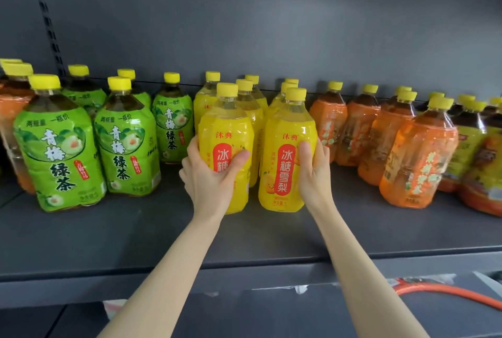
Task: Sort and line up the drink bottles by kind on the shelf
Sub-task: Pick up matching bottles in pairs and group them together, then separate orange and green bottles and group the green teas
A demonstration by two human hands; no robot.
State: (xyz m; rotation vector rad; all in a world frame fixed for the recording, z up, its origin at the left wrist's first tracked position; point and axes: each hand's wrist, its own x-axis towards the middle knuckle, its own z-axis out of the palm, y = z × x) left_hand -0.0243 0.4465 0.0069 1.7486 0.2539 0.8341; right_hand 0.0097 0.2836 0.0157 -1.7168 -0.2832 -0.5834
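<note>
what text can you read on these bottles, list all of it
"两瓶量 一瓶价": top of the front green bottle label.
"青梅绿茶": large, on the same label.
"沐典": top of the right yellow bottle label.
"冰糖雪梨": its red panel.
"沐典", "冰糖": left yellow bottle; the left hand covers the rest.
Orange bottles: lettering too blurred to read.
Small print on all labels: too small to read.

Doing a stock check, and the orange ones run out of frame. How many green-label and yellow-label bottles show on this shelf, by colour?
Green-label bottles: 5
Yellow-label bottles: 7
Total: 12
</note>
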